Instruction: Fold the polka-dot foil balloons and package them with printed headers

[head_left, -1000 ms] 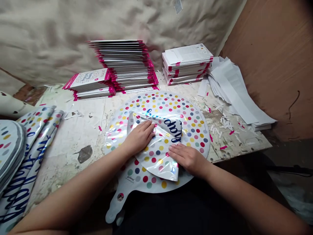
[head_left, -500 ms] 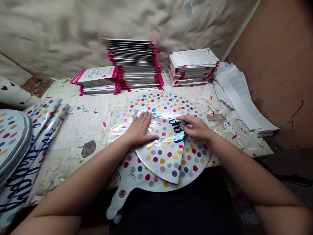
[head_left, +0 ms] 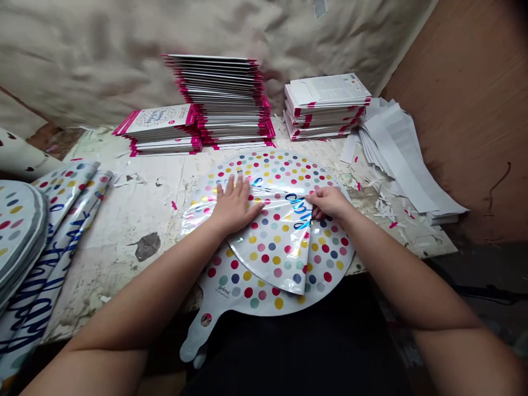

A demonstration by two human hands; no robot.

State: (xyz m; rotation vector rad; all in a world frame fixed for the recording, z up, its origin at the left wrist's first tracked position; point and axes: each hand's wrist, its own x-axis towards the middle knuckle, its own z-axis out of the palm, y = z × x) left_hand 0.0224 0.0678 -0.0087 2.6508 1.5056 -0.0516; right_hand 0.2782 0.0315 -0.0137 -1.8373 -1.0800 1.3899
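A flat foil balloon (head_left: 237,272) with coloured dots lies in front of me, its tail hanging over the table's front edge. On top is a folded dotted foil balloon (head_left: 270,250) with shiny blue lettering. My left hand (head_left: 233,209) rests palm down on its left part, fingers spread. At the upper right edge of the fold, my right hand (head_left: 330,204) pinches the foil between thumb and fingers. I cannot tell how many layers lie beneath.
Stacks of pink-edged printed envelopes (head_left: 226,104) and white packets (head_left: 325,104) stand along the back of the worn table (head_left: 124,231). White paper strips (head_left: 400,154) and scraps lie right. More dotted balloons (head_left: 20,220) are piled at the left.
My left hand's fingers have spread wider, and the hand sits slightly further left. My right hand keeps its pinch on the fold's edge. The whole view has shifted slightly.
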